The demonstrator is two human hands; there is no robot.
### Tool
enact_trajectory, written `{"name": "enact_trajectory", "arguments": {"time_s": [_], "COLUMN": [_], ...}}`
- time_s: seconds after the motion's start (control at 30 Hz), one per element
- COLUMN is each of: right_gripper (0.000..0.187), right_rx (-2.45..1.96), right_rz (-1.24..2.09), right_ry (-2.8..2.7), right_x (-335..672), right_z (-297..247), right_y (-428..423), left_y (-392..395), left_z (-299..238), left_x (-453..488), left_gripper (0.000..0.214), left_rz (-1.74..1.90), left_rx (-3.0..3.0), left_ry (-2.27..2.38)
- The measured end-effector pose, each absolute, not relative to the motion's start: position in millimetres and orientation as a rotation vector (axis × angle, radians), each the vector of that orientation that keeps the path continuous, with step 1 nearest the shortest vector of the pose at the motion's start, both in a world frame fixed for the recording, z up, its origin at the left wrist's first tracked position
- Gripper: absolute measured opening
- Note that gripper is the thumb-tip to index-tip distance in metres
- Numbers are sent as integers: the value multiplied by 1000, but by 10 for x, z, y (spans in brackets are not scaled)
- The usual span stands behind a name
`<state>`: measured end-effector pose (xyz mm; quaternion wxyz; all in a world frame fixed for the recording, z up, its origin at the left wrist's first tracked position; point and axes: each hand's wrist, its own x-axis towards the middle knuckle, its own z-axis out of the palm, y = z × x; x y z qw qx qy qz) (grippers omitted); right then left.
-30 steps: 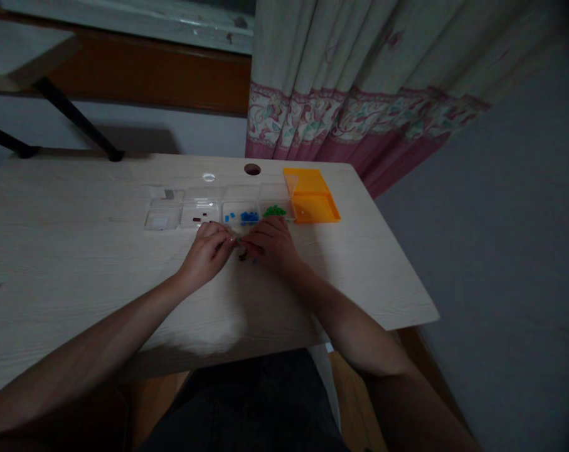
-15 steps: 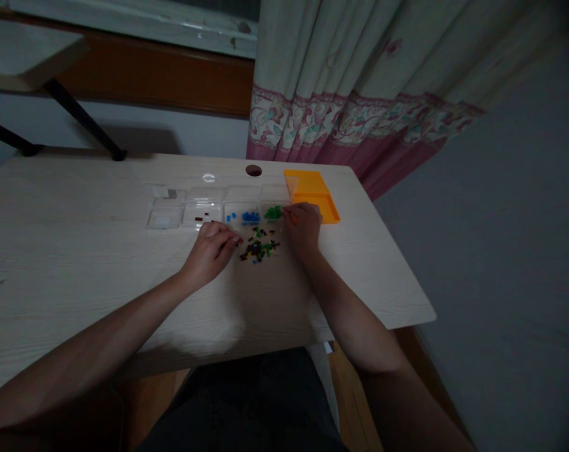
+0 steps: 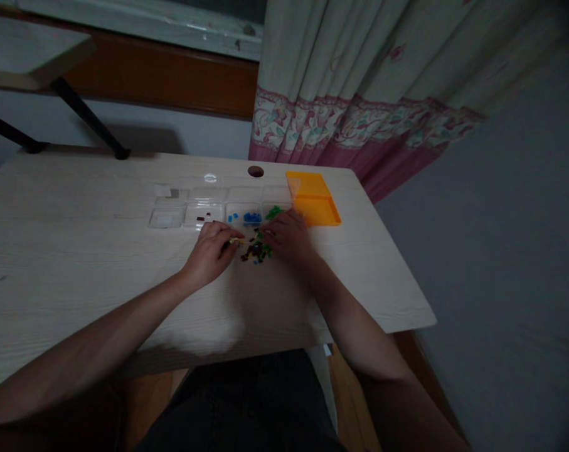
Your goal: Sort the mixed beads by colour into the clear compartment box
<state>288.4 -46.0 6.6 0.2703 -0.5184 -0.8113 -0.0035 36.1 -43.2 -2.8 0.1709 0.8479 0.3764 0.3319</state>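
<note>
A mixed pile of small building bricks [image 3: 256, 252], dark brown, green, yellow and blue, lies on the table between my hands. At the pile's left edge, my left hand [image 3: 211, 252] is closed in a pinch, with a small pale yellowish piece showing at the fingertips. My right hand [image 3: 291, 238] reaches over the pile's right side, fingers bent together; whatever they hold is hidden. Behind the pile, blue bricks [image 3: 252, 218] and green bricks [image 3: 273, 212] sit in neighbouring compartments of a clear plastic case [image 3: 204, 204]. A few dark brown bricks [image 3: 200, 218] lie in a compartment further left.
An open orange box [image 3: 319, 210] stands right of the clear case. Behind them the table [image 3: 100, 251] has a round cable hole [image 3: 256, 171]. A raised shelf [image 3: 34, 50] on black legs is at the back left; a curtain [image 3: 322, 107] hangs behind the table.
My right hand has moved left and down from beside the green bricks' compartment to the pile. My left hand stays near the pile's left edge, a pale piece now visible at its fingertips.
</note>
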Motion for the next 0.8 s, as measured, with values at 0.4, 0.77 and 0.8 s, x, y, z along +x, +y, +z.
{"name": "enact_trajectory", "arguments": {"time_s": [0.4, 0.77, 0.8], "right_gripper": [12, 12, 12], "right_rx": [-1460, -1428, -1427], "right_rz": [-18, 128, 139], "right_ry": [-2328, -2258, -2239], "right_x": [2869, 2855, 2858], "right_z": [76, 41, 36], "right_y": [-489, -451, -445], "left_y": [-437, -431, -430], "left_z": [-26, -37, -40], "left_x": [364, 359, 358], "left_gripper": [23, 22, 22], "left_rz": [940, 927, 927], "left_rx": [2413, 2429, 2431], "left_ry": [1062, 1057, 1057]}}
